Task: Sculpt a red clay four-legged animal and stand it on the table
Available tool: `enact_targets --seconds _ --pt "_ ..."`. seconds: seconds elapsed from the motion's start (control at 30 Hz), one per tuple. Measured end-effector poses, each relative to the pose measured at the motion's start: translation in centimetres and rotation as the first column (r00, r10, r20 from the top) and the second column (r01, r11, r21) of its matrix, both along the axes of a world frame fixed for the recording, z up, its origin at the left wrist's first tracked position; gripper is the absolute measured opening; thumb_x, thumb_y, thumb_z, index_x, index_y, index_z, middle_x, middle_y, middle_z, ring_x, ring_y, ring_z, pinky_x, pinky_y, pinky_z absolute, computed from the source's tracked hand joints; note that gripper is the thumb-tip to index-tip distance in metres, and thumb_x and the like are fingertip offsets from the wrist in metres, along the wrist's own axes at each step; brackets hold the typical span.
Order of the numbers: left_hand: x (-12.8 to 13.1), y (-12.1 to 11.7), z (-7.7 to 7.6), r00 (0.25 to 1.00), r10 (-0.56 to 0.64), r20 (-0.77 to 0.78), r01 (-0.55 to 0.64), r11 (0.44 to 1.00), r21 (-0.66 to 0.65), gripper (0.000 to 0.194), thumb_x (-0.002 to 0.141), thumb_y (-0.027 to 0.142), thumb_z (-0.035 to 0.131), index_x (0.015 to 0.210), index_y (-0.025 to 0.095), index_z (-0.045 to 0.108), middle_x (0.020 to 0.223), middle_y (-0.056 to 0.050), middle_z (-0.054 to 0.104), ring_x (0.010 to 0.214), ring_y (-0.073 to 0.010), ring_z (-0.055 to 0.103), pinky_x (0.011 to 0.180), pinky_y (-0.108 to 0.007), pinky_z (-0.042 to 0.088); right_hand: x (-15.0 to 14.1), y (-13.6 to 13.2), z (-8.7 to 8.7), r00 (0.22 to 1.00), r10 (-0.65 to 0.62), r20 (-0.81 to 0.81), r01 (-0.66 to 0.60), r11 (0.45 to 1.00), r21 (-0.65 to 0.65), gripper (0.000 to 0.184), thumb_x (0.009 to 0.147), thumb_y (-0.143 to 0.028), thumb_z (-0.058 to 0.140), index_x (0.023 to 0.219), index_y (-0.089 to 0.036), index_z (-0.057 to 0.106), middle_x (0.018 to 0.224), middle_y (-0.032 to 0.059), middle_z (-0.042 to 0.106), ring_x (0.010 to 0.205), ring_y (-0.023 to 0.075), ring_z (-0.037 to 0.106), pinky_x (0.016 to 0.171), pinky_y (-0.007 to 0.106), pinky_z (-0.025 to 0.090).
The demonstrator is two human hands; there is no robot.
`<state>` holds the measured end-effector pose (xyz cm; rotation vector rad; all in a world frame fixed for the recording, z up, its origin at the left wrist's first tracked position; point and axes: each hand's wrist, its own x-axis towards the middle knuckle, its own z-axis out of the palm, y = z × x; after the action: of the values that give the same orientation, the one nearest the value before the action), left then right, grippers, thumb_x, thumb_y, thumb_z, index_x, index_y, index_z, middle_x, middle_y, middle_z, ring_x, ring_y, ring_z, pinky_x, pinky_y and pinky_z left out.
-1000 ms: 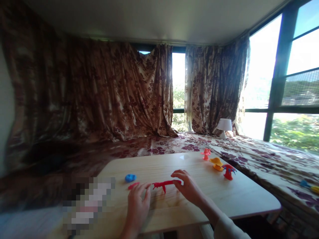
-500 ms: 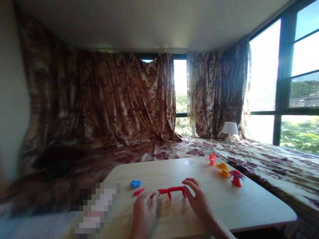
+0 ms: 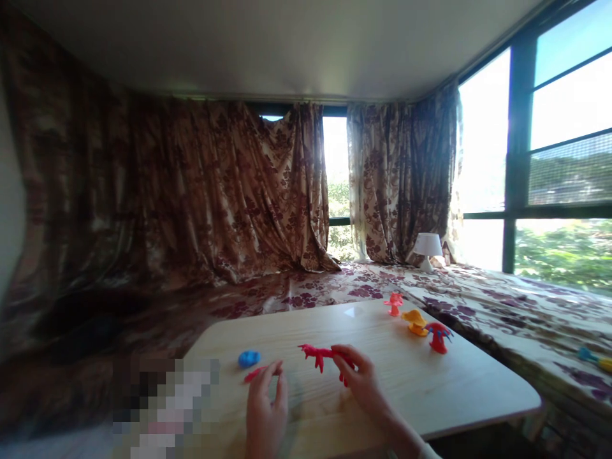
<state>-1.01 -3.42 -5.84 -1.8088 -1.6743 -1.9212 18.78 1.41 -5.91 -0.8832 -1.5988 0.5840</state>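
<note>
My right hand (image 3: 363, 386) is closed on a long red plastic toy piece (image 3: 318, 354) with small legs and holds it a little above the light wooden table (image 3: 459, 382). My left hand (image 3: 265, 405) hovers over the table with fingers slightly spread and holds nothing. Its fingertips are close to a small red piece (image 3: 253, 374) lying flat. A blue piece (image 3: 249, 359) lies just beyond that.
Near the table's far right edge stand a pink figure (image 3: 394, 303), an orange figure (image 3: 415, 320) and a red-and-blue figure (image 3: 438, 336). A patterned bed cover surrounds the table, with a white lamp (image 3: 427, 247) by the curtains. A blurred patch covers the table's near left.
My right hand has closed on the long red piece and raised it off the table, tilting it. My left hand has drawn back a little.
</note>
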Motion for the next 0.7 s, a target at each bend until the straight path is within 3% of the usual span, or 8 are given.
enact_targets --seconds 0.13,0.23,0.4,0.7 --pt "1.7 0.0 0.1 0.999 -0.047 0.014 0.047 0.999 0.024 0.042 0.082 0.034 0.05 0.115 0.011 0.06 0.112 -0.018 0.067 0.106 -0.0286 0.062 0.094 -0.049 0.048 0.2 0.3 -0.6 0.994 0.092 -0.053 -0.097 0.99 -0.103 0.021 0.093 -0.032 0.057 0.102 -0.014 0.063 0.098 0.0036 0.067 0.084 0.0173 0.066 0.075 0.037 0.054" --pt "2.3 -0.1 0.3 0.995 -0.1 0.012 0.1 0.995 0.021 0.041 0.081 0.033 0.051 0.117 0.015 0.06 0.121 -0.015 0.064 0.115 -0.0276 0.057 0.102 -0.05 0.041 0.3 0.1 -0.5 0.988 0.138 -0.072 -0.149 0.975 -0.164 0.02 0.093 -0.03 0.057 0.104 -0.015 0.062 0.103 0.0042 0.065 0.087 0.0182 0.065 0.077 0.037 0.054" --pt "2.5 -0.6 0.9 0.981 -0.18 0.065 0.183 0.982 -0.041 0.039 0.081 0.037 0.053 0.113 0.017 0.063 0.116 -0.013 0.067 0.112 -0.0272 0.059 0.101 -0.048 0.043 0.3 -0.3 -0.2 0.981 0.169 -0.09 -0.186 0.954 -0.236 0.023 0.093 -0.03 0.057 0.11 -0.015 0.06 0.107 0.0052 0.064 0.088 0.0186 0.065 0.075 0.037 0.055" --pt "2.5 -1.1 1.5 0.94 -0.272 0.208 0.303 0.943 -0.137 0.041 0.08 0.039 0.054 0.113 0.018 0.065 0.117 -0.011 0.068 0.114 -0.0254 0.06 0.101 -0.044 0.045 0.3 -0.9 0.4 0.977 0.203 -0.062 -0.212 0.948 -0.237 0.023 0.093 -0.03 0.057 0.111 -0.016 0.06 0.111 0.0058 0.063 0.093 0.0202 0.064 0.08 0.04 0.054"
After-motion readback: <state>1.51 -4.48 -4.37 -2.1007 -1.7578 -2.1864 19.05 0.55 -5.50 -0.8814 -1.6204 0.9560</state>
